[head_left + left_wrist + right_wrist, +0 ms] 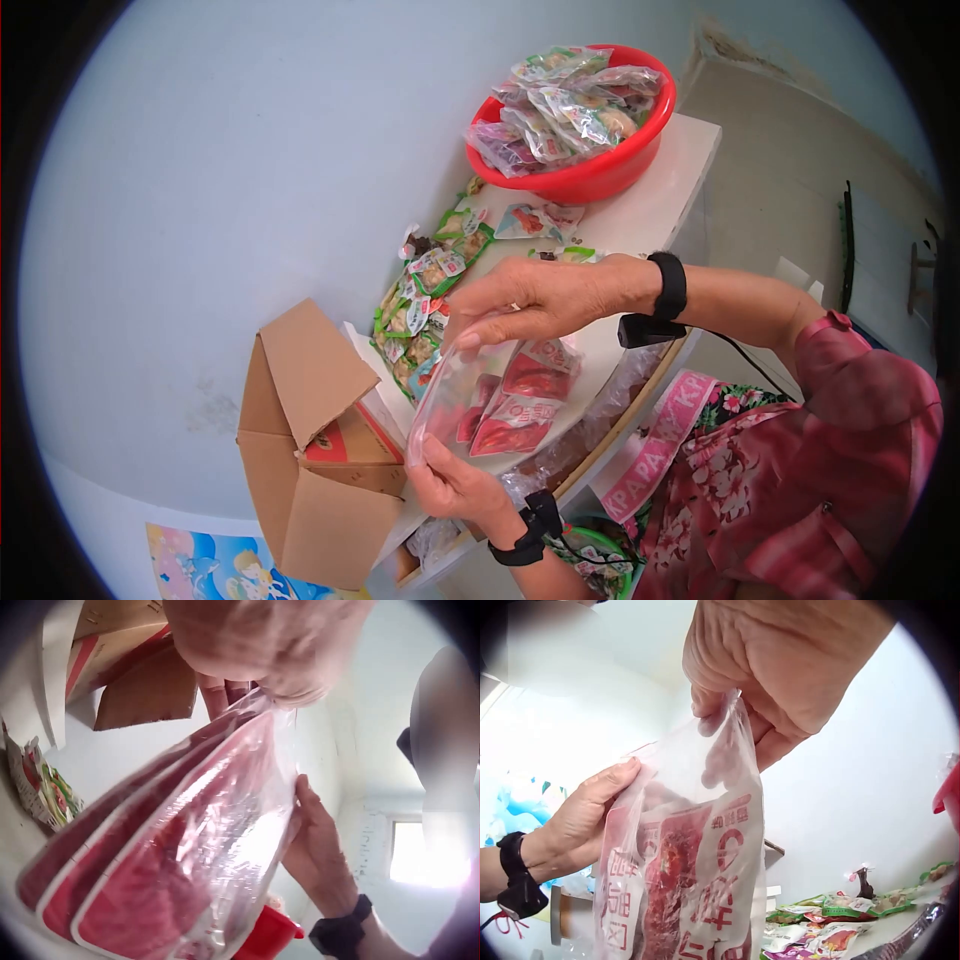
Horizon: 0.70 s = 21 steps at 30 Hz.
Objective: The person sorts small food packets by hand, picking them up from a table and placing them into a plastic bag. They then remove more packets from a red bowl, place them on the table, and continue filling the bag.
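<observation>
A clear plastic bag [500,400] [172,862] [690,877] with several red snack packets inside hangs between both hands above a white table [665,195]. My right hand [530,300] [780,667] pinches the bag's open top edge, fingers curled over the film. My left hand [450,485] [262,645] grips the opposite side of the mouth, thumb against the plastic. In the left wrist view the right hand [319,847] shows behind the bag. In the right wrist view the left hand [592,817] holds the bag's left edge.
A red bowl [600,180] heaped with wrapped snack packets stands at the table's far end. A pile of green packets [420,300] lies by the wall. An open cardboard box [310,440] sits beside the left hand. A coloured poster [220,565] lies beyond it.
</observation>
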Motion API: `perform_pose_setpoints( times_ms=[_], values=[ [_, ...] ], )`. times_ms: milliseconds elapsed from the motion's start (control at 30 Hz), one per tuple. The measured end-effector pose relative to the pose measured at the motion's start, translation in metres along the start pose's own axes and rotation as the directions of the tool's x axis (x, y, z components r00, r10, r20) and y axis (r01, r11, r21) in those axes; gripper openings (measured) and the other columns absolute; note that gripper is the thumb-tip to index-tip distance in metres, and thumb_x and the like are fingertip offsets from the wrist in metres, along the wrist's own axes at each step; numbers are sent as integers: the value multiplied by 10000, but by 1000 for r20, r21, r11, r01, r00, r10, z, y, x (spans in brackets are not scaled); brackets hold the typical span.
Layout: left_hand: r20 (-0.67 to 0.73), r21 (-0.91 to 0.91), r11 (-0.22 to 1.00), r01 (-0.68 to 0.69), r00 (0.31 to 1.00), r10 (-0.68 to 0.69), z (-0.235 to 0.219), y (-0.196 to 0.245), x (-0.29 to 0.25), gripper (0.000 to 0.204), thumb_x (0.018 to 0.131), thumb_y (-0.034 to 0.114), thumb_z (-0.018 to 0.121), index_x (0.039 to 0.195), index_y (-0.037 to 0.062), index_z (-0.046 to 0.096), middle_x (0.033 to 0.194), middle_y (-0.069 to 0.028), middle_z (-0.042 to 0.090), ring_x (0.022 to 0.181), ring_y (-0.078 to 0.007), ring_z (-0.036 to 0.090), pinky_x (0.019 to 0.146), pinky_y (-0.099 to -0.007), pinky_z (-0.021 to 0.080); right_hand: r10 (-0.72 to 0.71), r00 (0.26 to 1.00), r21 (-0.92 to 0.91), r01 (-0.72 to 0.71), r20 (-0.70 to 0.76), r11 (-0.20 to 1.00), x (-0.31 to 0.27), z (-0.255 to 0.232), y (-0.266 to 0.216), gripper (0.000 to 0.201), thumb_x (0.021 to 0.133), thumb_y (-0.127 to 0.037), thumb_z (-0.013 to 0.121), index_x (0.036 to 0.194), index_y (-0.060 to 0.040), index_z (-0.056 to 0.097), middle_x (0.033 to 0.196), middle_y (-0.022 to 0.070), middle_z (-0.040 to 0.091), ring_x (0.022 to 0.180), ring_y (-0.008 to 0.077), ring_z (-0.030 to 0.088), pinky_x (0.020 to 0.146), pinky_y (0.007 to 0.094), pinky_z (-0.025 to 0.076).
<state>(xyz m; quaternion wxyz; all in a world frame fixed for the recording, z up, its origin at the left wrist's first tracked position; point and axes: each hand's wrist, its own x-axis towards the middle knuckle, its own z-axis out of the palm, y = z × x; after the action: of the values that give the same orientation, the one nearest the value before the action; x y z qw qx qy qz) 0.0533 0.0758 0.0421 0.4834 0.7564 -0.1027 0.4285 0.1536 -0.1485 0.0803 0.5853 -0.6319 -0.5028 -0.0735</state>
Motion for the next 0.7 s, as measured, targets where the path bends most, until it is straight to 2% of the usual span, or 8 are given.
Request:
perform_pose_setpoints(
  times_ms=[67,100,167,267,367,500,600,700],
  values=[
    [-46,93,992,-81,995,86,3,1,-5,281,1101,138,501,1125,-111,630,991,-220,734,824,-272,742,781,-383,602,-20,1000,-46,19,-6,999,-3,0,-2,341,1085,-323,579,974,-2,608,879,63,708,831,152,628,755,351,504],
    [-70,138,983,-121,989,132,4,0,-8,266,1095,115,505,1115,-116,637,963,-206,741,789,-264,743,766,-376,598,28,1000,-14,-28,7,1000,-7,0,-3,321,1089,-308,574,1016,-1,635,911,74,707,870,157,637,781,351,509],
    [-2,38,996,-80,997,80,2,-6,-15,284,1105,151,507,1148,-100,633,931,-173,721,746,-223,710,739,-345,561,126,991,54,-128,40,990,-18,1,-3,306,1097,-277,565,1100,2,691,976,96,705,948,169,655,833,352,518],
    [51,-33,996,82,995,-80,2,1,-21,276,1102,153,515,1194,-75,641,859,-122,684,720,-162,654,707,-304,504,298,955,145,-296,9,944,-26,5,4,298,1083,-276,588,1045,5,680,934,79,714,846,142,652,765,340,522],
    [40,-89,973,213,977,-210,6,7,-15,273,1081,131,542,1244,-71,628,816,-76,648,684,-119,603,654,-268,487,491,871,198,-481,1,854,-23,4,-2,294,1049,-269,631,945,2,673,815,40,691,700,106,606,657,311,498],
    [93,-164,886,434,901,-424,5,12,-10,353,1028,98,609,1344,-57,581,773,-14,566,679,-84,523,650,-235,466,570,816,120,-577,89,808,-28,3,32,259,953,-240,716,808,-32,663,682,-28,579,593,81,489,553,285,391],
    [227,-231,824,518,852,-472,-1,1,-11,470,980,64,646,1419,-54,526,775,8,529,672,-81,500,649,-220,447,616,761,112,-643,203,758,-31,2,53,244,905,-222,753,755,-57,655,672,-46,544,610,70,458,551,280,350],
    [207,-91,888,451,881,-426,-7,-6,-12,559,947,60,681,1461,-47,491,912,-44,613,789,-121,576,742,-266,481,632,740,91,-663,229,743,-32,3,60,233,883,-215,774,751,-63,655,681,-51,551,628,63,459,561,284,349]
  ],
)
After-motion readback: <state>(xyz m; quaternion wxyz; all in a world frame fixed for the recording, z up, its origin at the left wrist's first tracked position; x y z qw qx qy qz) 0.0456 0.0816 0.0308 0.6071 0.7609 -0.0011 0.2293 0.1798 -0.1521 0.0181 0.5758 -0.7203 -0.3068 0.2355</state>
